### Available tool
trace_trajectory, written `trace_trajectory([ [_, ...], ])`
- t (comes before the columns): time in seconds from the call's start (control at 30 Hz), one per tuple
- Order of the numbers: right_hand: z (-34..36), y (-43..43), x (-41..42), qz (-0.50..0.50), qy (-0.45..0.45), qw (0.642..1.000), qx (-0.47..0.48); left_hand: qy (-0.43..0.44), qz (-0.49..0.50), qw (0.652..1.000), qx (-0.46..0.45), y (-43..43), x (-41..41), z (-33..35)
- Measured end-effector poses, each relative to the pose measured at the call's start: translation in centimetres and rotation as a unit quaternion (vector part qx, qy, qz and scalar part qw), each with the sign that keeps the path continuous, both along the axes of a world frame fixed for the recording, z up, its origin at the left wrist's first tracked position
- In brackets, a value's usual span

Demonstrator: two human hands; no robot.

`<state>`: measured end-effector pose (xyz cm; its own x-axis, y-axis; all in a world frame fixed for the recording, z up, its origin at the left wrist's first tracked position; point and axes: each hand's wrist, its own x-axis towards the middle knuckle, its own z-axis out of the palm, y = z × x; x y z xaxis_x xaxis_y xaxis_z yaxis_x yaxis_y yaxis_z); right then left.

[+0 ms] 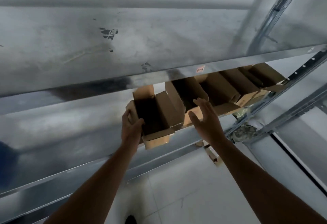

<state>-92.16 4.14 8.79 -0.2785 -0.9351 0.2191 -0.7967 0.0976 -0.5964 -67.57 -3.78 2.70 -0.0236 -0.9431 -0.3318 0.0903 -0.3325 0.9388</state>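
Head view shows the left hand [131,126] gripping the near left corner of an open cardboard box [155,117] on the metal shelf [185,136], leftmost in a row of open boxes [230,89], while the right hand [207,121] hovers beside it, fingers straight, holding nothing.

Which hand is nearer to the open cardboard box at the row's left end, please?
Left. The left hand grips the open cardboard box by its left wall; the right hand is open, apart, to its right.
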Motion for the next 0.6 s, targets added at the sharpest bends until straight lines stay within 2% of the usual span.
trace_trajectory([
  [0.17, -1.2, -4.8, -2.4, 0.086, 0.159, 0.982, 0.058, -0.006, 0.000, 1.000, -0.013, -4.1, -2.6, -1.2],
  [0.27, -3.0, -6.8, -3.9, 0.079, 0.230, 0.969, 0.029, -0.009, 0.010, 1.000, -0.020, -5.1, -4.2, -1.7],
  [0.43, -4.5, -8.3, -5.0, 0.044, 0.177, 0.981, -0.063, -0.012, 0.029, 0.999, -0.028, -6.0, -6.1, -2.5],
  [0.6, -4.6, -8.9, -3.9, 0.028, 0.122, 0.990, -0.068, -0.013, 0.046, 0.999, -0.007, -7.0, -7.0, -2.6],
])
